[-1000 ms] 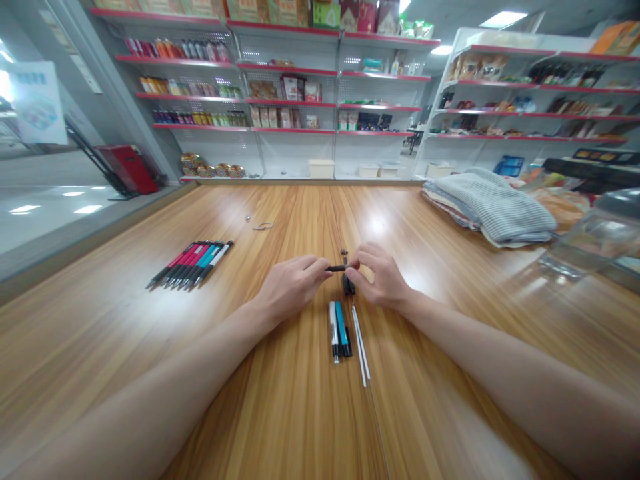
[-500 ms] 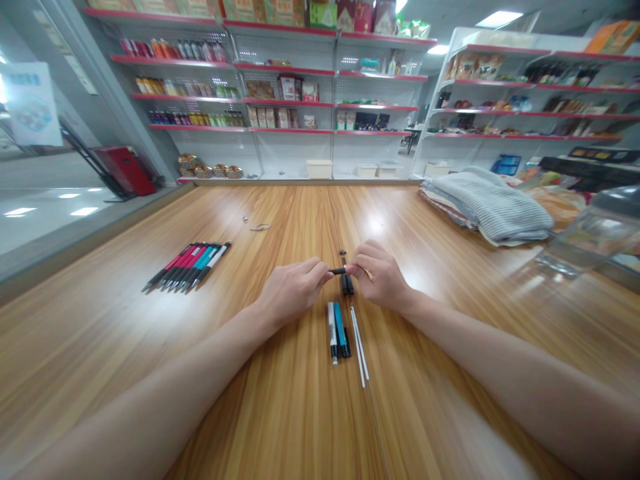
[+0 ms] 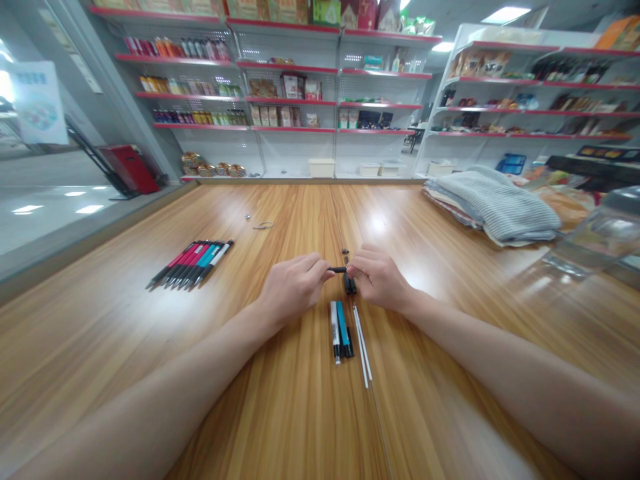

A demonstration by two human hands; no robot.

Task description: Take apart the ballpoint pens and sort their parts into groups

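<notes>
A dark pen part [image 3: 338, 270] spans the gap between my two hands, level above the table. My left hand [image 3: 295, 281] pinches its left end, and my right hand [image 3: 377, 275] pinches the other; the fingers cover both ends. Just below lie short black pen grips [image 3: 350, 285], with tiny dark pieces [image 3: 345, 252] beyond them. Nearer to me rest a white pen barrel [image 3: 335, 327] and a blue pen barrel [image 3: 343, 325], with a black piece beside them. Two thin white refills [image 3: 363, 350] lie to their right.
A row of several pens [image 3: 190, 264], red, blue and white, lies at left on the wooden table [image 3: 265, 413]. Behind it are a thin ring [image 3: 263, 226] and a small bit. Folded cloths [image 3: 493, 203] and a clear container [image 3: 593, 233] stand at right. Stocked shelves [image 3: 295, 130] line the back.
Both hands keep their pinch on the dark pen part, with only a slight shift of the fingers. The whole view has moved a little; the loose parts lie as before.
</notes>
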